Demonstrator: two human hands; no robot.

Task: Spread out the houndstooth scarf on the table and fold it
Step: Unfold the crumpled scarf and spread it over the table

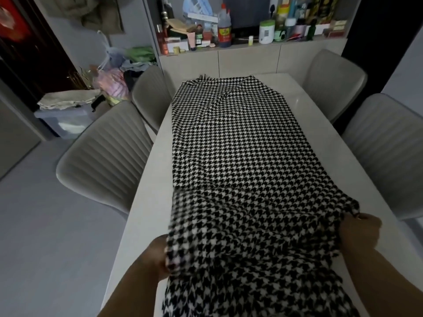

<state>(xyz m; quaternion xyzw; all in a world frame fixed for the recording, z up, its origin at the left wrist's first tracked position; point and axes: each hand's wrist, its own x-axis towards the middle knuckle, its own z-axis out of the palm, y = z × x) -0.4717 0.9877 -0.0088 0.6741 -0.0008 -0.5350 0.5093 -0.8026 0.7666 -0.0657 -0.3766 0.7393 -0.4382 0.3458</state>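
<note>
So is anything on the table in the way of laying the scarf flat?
Nothing visible. The houndstooth scarf already lies along the bare table, both hands gripping its near end; the chairs stand clear of the top.

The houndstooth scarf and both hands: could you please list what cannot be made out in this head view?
- Houndstooth scarf: near end cut off by the bottom edge; left near edge motion-blurred.
- Left hand: fingers hidden behind the cloth.
- Right hand: fingertips buried in the cloth.
- Table: middle covered by the scarf.
</note>
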